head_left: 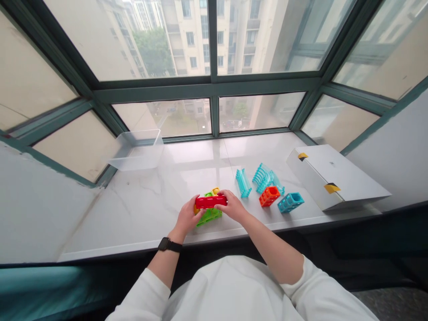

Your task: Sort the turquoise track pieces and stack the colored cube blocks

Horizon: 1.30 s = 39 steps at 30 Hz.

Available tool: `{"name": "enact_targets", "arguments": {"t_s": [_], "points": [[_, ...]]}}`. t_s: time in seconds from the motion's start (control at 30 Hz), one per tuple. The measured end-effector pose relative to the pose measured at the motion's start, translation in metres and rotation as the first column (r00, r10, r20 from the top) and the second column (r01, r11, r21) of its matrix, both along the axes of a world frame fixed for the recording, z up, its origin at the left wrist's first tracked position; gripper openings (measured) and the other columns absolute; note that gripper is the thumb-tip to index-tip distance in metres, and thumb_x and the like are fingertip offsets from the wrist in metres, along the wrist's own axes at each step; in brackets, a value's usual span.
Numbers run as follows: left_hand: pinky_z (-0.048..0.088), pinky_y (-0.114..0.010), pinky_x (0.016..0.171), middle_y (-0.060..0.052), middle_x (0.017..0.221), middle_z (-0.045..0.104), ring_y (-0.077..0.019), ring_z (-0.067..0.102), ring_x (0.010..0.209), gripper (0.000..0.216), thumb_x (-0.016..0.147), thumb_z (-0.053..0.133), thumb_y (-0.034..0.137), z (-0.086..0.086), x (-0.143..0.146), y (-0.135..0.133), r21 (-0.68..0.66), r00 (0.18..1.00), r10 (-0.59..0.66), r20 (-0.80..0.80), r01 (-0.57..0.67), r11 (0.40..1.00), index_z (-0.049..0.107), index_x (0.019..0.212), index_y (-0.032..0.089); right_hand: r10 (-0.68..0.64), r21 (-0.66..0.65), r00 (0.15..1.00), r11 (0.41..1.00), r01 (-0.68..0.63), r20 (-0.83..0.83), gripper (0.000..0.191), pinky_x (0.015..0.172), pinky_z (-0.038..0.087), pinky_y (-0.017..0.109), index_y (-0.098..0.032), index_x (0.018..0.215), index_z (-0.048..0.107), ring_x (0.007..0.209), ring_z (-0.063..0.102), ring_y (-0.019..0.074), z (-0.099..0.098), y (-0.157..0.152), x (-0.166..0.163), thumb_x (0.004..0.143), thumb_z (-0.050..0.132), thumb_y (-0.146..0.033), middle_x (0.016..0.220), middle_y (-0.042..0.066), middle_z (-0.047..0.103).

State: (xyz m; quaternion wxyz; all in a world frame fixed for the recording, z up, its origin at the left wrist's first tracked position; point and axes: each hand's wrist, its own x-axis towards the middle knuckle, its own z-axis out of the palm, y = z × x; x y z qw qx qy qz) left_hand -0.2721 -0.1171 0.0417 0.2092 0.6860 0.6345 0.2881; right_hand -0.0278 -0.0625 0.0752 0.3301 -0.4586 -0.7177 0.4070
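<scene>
A red oblong toy block [210,202] is held level between my two hands. My left hand [188,216] grips its left end, the thumb low at the front. Around its right end my right hand [231,206] is closed. Beneath and behind the red block are a green plastic toy piece [210,217] and a small yellow piece [216,191], partly covered by the block and my fingers. Whether the red block touches the green piece, I cannot tell. A bit of orange-yellow shows beside my left fingers.
Right of my hands lie a straight translucent blue track piece [243,183], curved blue track pieces [265,177], an orange block [269,196] and a teal block [290,203]. A white box [341,171] stands far right, a clear plastic bin [137,156] back left. Windows [214,91] border the marble sill.
</scene>
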Motion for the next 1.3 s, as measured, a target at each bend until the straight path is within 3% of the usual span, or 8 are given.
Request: {"name": "enact_targets", "arguments": {"t_s": [0.27, 0.47, 0.67, 0.83, 0.93, 1.07, 1.2, 1.3], "points": [[0.053, -0.044, 0.102, -0.009, 0.135, 0.068, -0.0287, 0.068, 0.119, 0.047, 0.093, 0.065, 0.03, 0.003, 0.008, 0.008, 0.037, 0.996, -0.028, -0.081, 0.031, 0.999, 0.053, 0.139, 0.027, 0.086, -0.031, 0.982, 0.996, -0.082, 0.166, 0.053, 0.104, 0.052, 0.039, -0.026, 0.132, 0.068, 0.113, 0.066, 0.0222, 0.004, -0.005, -0.004, 0.081, 0.084, -0.024, 0.125, 0.006, 0.061], [0.055, -0.041, 0.087, -0.009, 0.108, 0.076, -0.0291, 0.073, 0.099, 0.038, 0.102, 0.056, 0.044, -0.002, 0.012, 0.014, -0.078, 0.978, 0.125, -0.165, -0.139, 0.987, 0.056, 0.135, 0.026, -0.005, 0.072, 0.967, 0.997, -0.014, 0.256, 0.05, 0.104, 0.053, 0.037, -0.031, 0.135, 0.068, 0.116, 0.065, 0.0223, 0.003, -0.014, -0.004, 0.086, 0.079, -0.024, 0.132, 0.006, 0.058], [0.05, -0.049, 0.108, -0.018, 0.132, 0.061, -0.0328, 0.061, 0.125, 0.049, 0.096, 0.057, 0.027, -0.014, 0.013, 0.018, 0.075, 0.957, 0.19, -0.219, -0.177, 0.981, 0.053, 0.144, 0.017, -0.021, 0.137, 0.975, 0.99, -0.01, 0.222, 0.049, 0.108, 0.051, 0.036, -0.029, 0.136, 0.068, 0.118, 0.064, 0.0211, -0.005, -0.019, 0.003, 0.089, 0.07, -0.013, 0.13, 0.007, 0.059], [0.053, -0.048, 0.106, -0.018, 0.145, 0.053, -0.0321, 0.059, 0.13, 0.061, 0.099, 0.052, 0.026, -0.01, 0.016, 0.014, 0.094, 0.968, 0.179, -0.175, -0.165, 0.982, 0.04, 0.159, 0.021, 0.009, 0.159, 0.972, 0.986, -0.048, 0.237, 0.06, 0.11, 0.049, 0.037, -0.024, 0.144, 0.06, 0.121, 0.062, 0.0229, -0.008, -0.019, 0.002, 0.087, 0.063, -0.007, 0.132, 0.009, 0.062], [0.058, -0.04, 0.093, -0.013, 0.142, 0.057, -0.0278, 0.067, 0.118, 0.051, 0.103, 0.046, 0.029, -0.003, 0.015, 0.012, 0.041, 0.968, 0.157, -0.194, -0.152, 0.988, 0.049, 0.154, 0.029, 0.022, 0.159, 0.961, 0.985, -0.068, 0.275, 0.066, 0.114, 0.046, 0.04, -0.022, 0.148, 0.055, 0.126, 0.059, 0.0245, -0.009, -0.019, 0.0, 0.084, 0.061, -0.005, 0.137, 0.01, 0.062], [0.057, -0.039, 0.083, -0.014, 0.129, 0.066, -0.0289, 0.071, 0.106, 0.052, 0.104, 0.044, 0.029, 0.0, 0.014, 0.017, -0.059, 0.95, 0.191, -0.247, -0.211, 0.976, 0.048, 0.156, 0.027, 0.046, 0.15, 0.947, 0.984, -0.098, 0.319, 0.07, 0.116, 0.042, 0.043, -0.023, 0.148, 0.053, 0.131, 0.054, 0.0256, -0.009, -0.018, -0.001, 0.081, 0.059, -0.003, 0.141, 0.011, 0.06], [0.056, -0.043, 0.085, -0.017, 0.122, 0.072, -0.0325, 0.072, 0.105, 0.059, 0.103, 0.046, 0.033, 0.002, 0.015, 0.022, -0.121, 0.939, 0.247, -0.239, -0.281, 0.952, 0.038, 0.16, 0.017, 0.035, 0.129, 0.933, 0.988, -0.086, 0.359, 0.068, 0.113, 0.044, 0.041, -0.022, 0.144, 0.055, 0.128, 0.056, 0.0257, -0.007, -0.018, -0.004, 0.079, 0.059, -0.004, 0.137, 0.011, 0.06], [0.055, -0.046, 0.094, -0.017, 0.123, 0.072, -0.0333, 0.07, 0.112, 0.054, 0.101, 0.052, 0.041, 0.003, 0.006, 0.017, -0.048, 0.93, 0.268, -0.252, -0.289, 0.956, 0.049, 0.148, 0.014, 0.031, 0.118, 0.911, 0.989, -0.086, 0.411, 0.063, 0.11, 0.046, 0.04, -0.02, 0.141, 0.055, 0.122, 0.057, 0.026, -0.003, -0.018, -0.007, 0.079, 0.061, -0.008, 0.134, 0.012, 0.059]]}}
